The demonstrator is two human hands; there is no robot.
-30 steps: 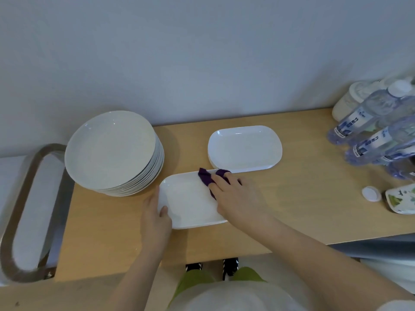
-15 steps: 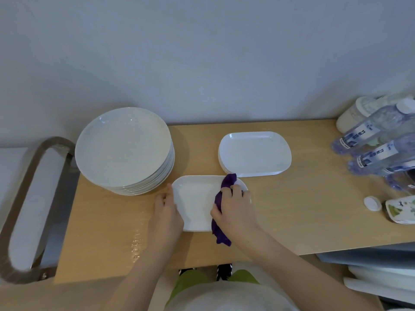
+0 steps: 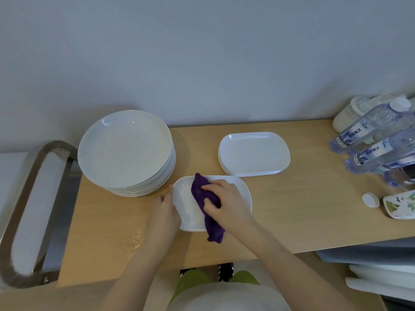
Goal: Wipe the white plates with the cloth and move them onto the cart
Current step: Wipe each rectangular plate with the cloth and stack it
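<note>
Rectangular plate [image 3: 243,190] lying flat near the front edge of the wooden table [image 3: 303,209], just near of the stack of rectangular plates [image 3: 253,153] and right of the stack of round plates [image 3: 125,151].

Head view: left hand [image 3: 165,215] gripping the plate's left rim, fingers curled over the edge, thumb w/ the rest hidden underneath or behind. Right hand [image 3: 226,203] pressing down on the purple cloth [image 3: 203,196] mid-plate, fingers bent round a bunched fold; cloth tail trailing off the near rim onto the table. Wiping step in hand, prob. not far along, w/ both stacks left on the table.

Handling, as a guess: plate stiff, glossy, smooth, likely ceramic or melamine, so slippery when damp and breakable if dropped; moderate weight. Best held at the raised rim on the short sides, thumb on top, fingers under. Cloth soft, fuzzy, limp, light; bunches easily.

Shapes/materials: rounded-corner oblong w/ shallow well; round stack deeper, tall, heavy as a lot. Table matte light wood, wet sheen near the left hand. Cart [image 3: 33,212] far left, touching or just beside the table end, w/ a curved metal handle loop. Water bottles [image 3: 368,140] clear plastic, far right; white cap [image 3: 370,199] and printed pouch [image 3: 402,204] near them.
</note>
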